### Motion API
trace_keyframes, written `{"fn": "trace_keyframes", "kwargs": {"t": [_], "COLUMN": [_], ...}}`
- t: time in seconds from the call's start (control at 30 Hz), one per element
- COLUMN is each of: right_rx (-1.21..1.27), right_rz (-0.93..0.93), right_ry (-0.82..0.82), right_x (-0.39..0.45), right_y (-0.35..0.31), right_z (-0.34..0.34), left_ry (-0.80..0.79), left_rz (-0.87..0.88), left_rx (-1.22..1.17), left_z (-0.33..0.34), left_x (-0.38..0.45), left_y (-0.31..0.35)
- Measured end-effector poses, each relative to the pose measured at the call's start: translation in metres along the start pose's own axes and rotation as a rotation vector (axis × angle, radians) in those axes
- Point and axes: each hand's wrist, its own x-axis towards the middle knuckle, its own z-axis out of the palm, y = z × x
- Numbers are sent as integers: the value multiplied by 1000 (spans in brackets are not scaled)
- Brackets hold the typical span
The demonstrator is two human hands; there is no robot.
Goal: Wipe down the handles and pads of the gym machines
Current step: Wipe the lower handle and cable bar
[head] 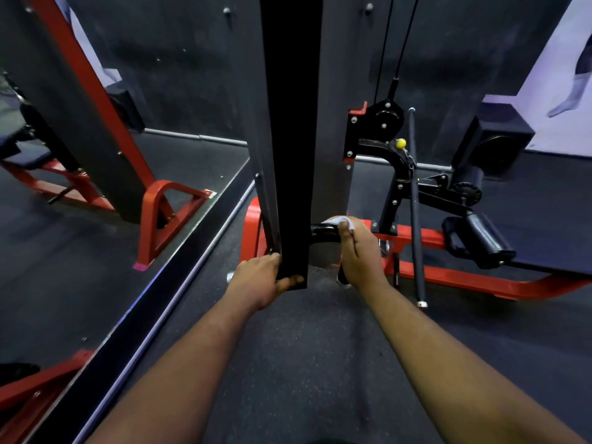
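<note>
A tall black pad or panel [290, 139] of a red-framed gym machine rises in the middle of the view. My left hand [261, 278] grips its lower left corner, thumb curled under the bottom edge. My right hand [360, 251] holds a white cloth [339, 222] wrapped over a curved black handle bar [322, 232] that comes out from behind the panel. Most of the cloth is hidden under my fingers. The rest of the bar is hidden by the panel and my hand.
To the right, a red base frame [464, 278] carries a black roller pad [488, 238], a pulley [382, 120] with cables and a thin black straight bar [416, 213]. A wall mirror [96, 187] fills the left side. Dark rubber floor [304, 363] lies beneath my arms.
</note>
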Motion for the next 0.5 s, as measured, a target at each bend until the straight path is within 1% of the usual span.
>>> {"fn": "trace_keyframes", "kwargs": {"t": [0.07,0.2,0.3,0.37,0.43,0.5], "right_rx": [87,350,472,593,613,503], "right_rz": [68,217,277,381,484,591], "right_ry": [-6,-38,-44,-19,-16,-66], "right_x": [-1,-3,-15,-28,-46,-61], "right_y": [-1,-5,3,14,33,54], "right_z": [-2,-13,-20,-20,-18,-19], "left_ry": [-6,-18,-27,-33,-43,-44], "left_rz": [-6,-17,-19,-19,-23,-21], "left_rx": [5,-20,-32,-33,-29,-31], "left_z": [0,-2,-4,-5,-6,-7], "left_x": [-1,-4,-6,-7,-9,-10], "left_y": [1,1,2,3,4,6]}}
